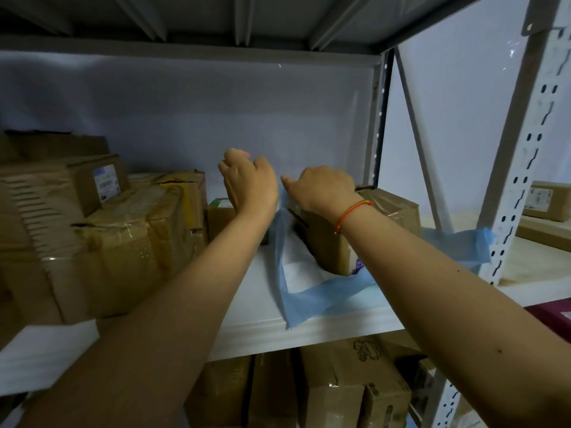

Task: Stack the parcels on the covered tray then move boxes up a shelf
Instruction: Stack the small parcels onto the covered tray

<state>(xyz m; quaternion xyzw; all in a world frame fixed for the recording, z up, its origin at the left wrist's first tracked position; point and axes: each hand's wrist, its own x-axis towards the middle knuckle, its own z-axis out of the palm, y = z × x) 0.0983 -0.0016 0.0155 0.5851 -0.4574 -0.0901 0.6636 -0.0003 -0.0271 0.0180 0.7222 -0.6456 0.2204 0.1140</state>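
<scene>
Setting: white metal shelf under a grey shelf underside, pale wall behind, slotted upright at the right.
Left fingers: curled into a loose fist, raised above the shelf; nothing is visibly held, and the fingertips are turned away from the camera.
Left hand: back of the hand faces the camera, just left of the right hand, apart from it.
Right fingers: curled over the top edge of the parcel, hidden on its far side, so the grip cannot be judged fully; the thumb points left.
Right hand: rests on top of the parcel; a red-orange string bracelet sits on the wrist.
Parcel: brown cardboard box, taped, tilted, standing on the covered tray near the right end of the shelf.
Covered tray: white surface wrapped in thin blue plastic film, which spills over the shelf's front edge and trails right.
Small box: behind the left forearm, on the shelf.
Stacked boxes: crushed, taped cardboard piled at the left of the same shelf.
Lower boxes: cardboard cartons on the shelf below.
Neighbouring bay: another labelled box at far right.
</scene>
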